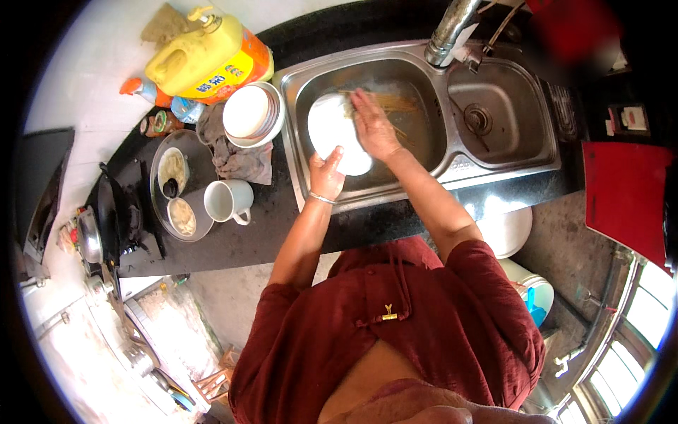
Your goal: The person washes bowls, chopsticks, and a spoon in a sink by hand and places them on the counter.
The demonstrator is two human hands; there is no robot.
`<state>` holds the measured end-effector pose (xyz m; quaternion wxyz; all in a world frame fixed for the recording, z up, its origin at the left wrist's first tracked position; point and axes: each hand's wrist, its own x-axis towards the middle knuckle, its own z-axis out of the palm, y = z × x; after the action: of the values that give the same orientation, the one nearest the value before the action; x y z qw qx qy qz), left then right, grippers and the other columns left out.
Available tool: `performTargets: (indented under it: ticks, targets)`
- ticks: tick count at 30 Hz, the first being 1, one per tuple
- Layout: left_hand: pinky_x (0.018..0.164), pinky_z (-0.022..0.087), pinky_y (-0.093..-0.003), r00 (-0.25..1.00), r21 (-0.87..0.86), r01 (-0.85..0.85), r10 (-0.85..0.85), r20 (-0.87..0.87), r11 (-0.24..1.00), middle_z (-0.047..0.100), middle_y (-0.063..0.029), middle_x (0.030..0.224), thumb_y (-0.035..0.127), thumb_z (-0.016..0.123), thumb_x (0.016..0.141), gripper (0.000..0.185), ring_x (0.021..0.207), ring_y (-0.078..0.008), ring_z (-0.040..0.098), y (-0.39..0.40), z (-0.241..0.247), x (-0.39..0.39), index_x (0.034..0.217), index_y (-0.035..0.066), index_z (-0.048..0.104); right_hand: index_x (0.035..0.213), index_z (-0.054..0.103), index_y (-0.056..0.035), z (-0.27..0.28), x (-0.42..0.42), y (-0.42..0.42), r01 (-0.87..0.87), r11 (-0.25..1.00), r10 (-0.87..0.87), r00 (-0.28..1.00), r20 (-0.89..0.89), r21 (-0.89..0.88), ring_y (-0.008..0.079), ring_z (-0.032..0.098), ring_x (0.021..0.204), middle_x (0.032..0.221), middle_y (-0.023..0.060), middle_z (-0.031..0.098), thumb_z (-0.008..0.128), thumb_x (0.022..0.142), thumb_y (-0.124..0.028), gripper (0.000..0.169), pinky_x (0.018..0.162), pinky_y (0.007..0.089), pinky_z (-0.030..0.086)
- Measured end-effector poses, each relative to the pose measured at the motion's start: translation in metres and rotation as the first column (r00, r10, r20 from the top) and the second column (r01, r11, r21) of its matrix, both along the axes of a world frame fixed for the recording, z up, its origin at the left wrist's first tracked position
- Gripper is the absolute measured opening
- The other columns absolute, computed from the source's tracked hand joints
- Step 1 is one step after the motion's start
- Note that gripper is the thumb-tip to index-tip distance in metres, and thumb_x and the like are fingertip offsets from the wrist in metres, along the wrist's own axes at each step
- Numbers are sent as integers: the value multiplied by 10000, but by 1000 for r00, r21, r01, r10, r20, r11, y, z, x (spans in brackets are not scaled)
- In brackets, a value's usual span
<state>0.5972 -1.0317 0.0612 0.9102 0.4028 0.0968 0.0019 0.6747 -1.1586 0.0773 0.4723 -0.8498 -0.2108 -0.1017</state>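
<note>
My left hand point(327, 172) grips the near edge of a white plate point(339, 132), its thumb on top, over the large basin of a steel sink point(365, 196). Fingers together and stretched out, my right hand point(373, 124) lies against the plate's right side; whether it holds anything under the palm cannot be told. Behind it, several chopsticks point(400, 102) rest in the basin, partly covered by the hand. Left of the sink, a stack of white bowls and plates point(254, 114) sits beside a crumpled grey cloth point(241, 159).
A faucet point(469, 57) stands between the large basin and a smaller one point(503, 106). On the left counter are a white mug point(229, 200), a round tray point(198, 233) with two small bowls of food, and a yellow detergent jug point(206, 58). A black wok point(108, 212) stands farther left.
</note>
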Motion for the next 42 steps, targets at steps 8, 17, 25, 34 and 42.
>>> performTargets:
  ticks: [8,17,25,34,42]
  targets:
    - [769,450,-283,999,34,-37,38,-24,999,581,-40,979,27,598,799,242,878,-128,549,4,-11,5,1035,22,541,1155,477,35,-21,-54,8,-41,997,40,999,30,59,407,420,1130,1184,224,480,441,827,-59,343,978,426,329]
    - [689,456,-296,935,800,336,-282,-217,497,632,-91,864,144,610,806,245,751,-153,575,-5,-38,4,971,-32,569,1124,454,74,-41,7,-40,411,902,-84,469,-879,133,339,574,885,1049,222,542,462,856,-364,514,724,429,513]
    - [819,425,-385,641,871,387,-590,-490,-303,555,-204,1055,82,549,772,343,953,-340,535,-33,-58,28,1107,21,506,1140,466,-33,-67,10,-78,335,930,149,30,-988,150,276,574,857,1021,136,543,582,801,-339,471,615,446,548]
    - [941,351,-386,828,799,559,-193,-526,221,467,-236,1189,189,533,792,473,1110,-365,440,-5,-134,33,1232,48,428,1085,505,18,-157,21,-77,281,958,53,30,-998,59,271,587,852,949,171,584,585,768,-53,334,644,426,513]
    - [814,456,-463,684,-16,-161,100,-722,987,505,-166,1141,245,414,869,371,942,-320,548,7,-172,47,1169,29,440,1047,565,11,-113,20,-85,248,954,14,527,-850,170,279,592,845,932,151,608,609,738,-71,323,717,332,463]
